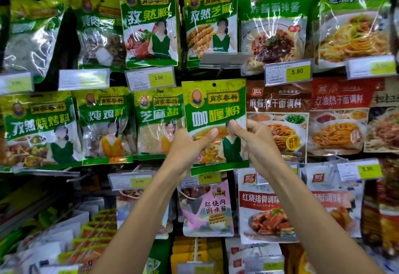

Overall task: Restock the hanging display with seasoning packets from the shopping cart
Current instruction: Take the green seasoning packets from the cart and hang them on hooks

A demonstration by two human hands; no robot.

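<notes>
A green and yellow curry powder packet (216,105) is held up in front of the hanging display, in the middle row. My left hand (190,148) grips its lower left part, thumb on the front. My right hand (252,137) pinches its right side, thumb on the front. The punched hole at the packet's top sits just under a bare price tag holder (222,59). Whether the hole is on a peg I cannot tell. The shopping cart is out of view.
Green seasoning packets hang left and above, such as a sesame salt packet (158,122) and a cumin packet (149,23). Brown and red noodle sauce packets (278,118) hang to the right. Price tags (151,78) jut out between rows. More packets hang below (207,209).
</notes>
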